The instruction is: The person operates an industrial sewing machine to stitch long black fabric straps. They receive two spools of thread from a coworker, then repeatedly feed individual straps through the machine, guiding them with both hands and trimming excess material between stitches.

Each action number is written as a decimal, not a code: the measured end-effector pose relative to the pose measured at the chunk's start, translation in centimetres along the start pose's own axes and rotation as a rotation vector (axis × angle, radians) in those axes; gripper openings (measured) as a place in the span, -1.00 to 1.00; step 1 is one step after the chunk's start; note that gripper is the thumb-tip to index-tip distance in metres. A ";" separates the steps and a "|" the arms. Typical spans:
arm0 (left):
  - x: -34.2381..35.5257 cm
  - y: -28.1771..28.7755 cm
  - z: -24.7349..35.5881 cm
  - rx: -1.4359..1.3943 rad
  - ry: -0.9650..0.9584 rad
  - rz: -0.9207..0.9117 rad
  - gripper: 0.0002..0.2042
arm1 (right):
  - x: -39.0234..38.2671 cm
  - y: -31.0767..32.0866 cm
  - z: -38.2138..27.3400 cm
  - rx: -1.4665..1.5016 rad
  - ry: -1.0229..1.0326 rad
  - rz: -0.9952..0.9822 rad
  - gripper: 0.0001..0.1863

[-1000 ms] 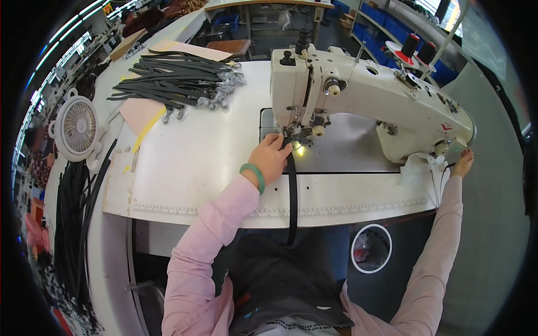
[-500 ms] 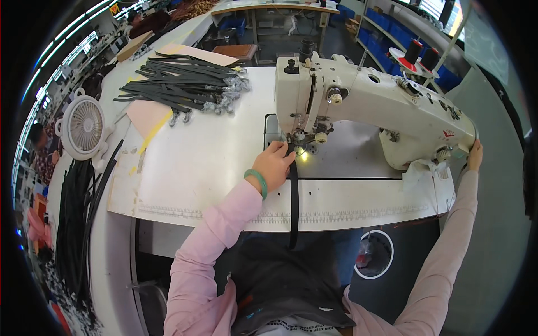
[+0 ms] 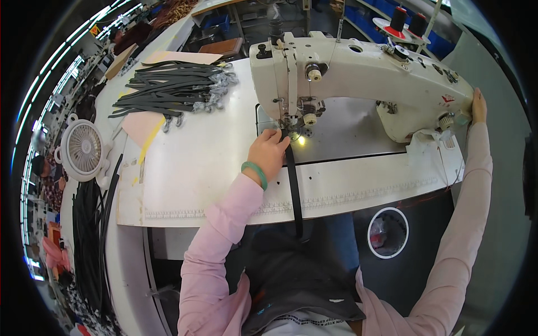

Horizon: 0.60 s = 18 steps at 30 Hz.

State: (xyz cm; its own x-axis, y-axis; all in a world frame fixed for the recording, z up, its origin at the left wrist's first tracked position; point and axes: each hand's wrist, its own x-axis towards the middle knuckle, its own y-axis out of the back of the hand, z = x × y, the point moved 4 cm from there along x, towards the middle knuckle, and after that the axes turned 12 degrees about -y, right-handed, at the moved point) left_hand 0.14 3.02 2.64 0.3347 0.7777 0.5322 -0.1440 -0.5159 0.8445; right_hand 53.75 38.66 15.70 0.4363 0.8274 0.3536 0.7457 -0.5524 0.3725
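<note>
A white sewing machine (image 3: 358,61) stands on the worktable, its small lamp glowing beside the needle. My left hand (image 3: 269,152), a green bangle at its wrist, is closed on the top of a black strap (image 3: 293,187) at the presser foot. From there the strap runs toward me over the table's front edge and hangs down. The strap's end under the foot is hidden by my fingers. My right hand (image 3: 479,106) rests against the machine's right end, at the handwheel side. Its fingers are mostly hidden behind the machine.
A pile of black straps with clear-wrapped ends (image 3: 174,87) lies at the back left. Left are a small white fan (image 3: 83,147) and long black straps (image 3: 89,241) hanging down. Thread cones (image 3: 398,21) stand behind the machine. Below the table is a white-rimmed bin (image 3: 388,232).
The view has shifted and tilted a little. My left hand stays on the strap at the presser foot, and my right hand stays at the machine's right end.
</note>
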 end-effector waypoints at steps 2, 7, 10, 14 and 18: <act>0.2 -0.1 0.0 -0.014 -0.006 -0.002 -0.67 | 1.2 -0.2 0.3 -0.042 0.012 -0.020 -0.43; 0.0 -0.1 -0.1 -0.030 -0.004 -0.013 -0.67 | 3.4 -0.1 0.1 -0.374 0.068 -0.102 -0.44; -0.2 -0.1 -0.3 -0.032 -0.011 -0.026 -0.66 | 4.3 -0.3 0.5 -0.478 0.170 -0.189 -0.39; 0.3 -0.4 -0.3 -0.042 -0.021 -0.015 -0.66 | 6.6 1.5 4.3 -0.483 -0.020 0.016 -0.32; 0.0 -0.5 -0.5 -0.030 -0.031 0.002 -0.67 | 7.2 0.8 6.2 -0.318 -0.183 -0.049 -0.32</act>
State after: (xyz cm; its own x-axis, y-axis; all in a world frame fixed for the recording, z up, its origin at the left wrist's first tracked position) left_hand -0.21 3.41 2.27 0.3628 0.7652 0.5318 -0.1723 -0.5058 0.8453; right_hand 60.57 44.77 13.25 0.5085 0.8420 0.1803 0.5867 -0.4921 0.6431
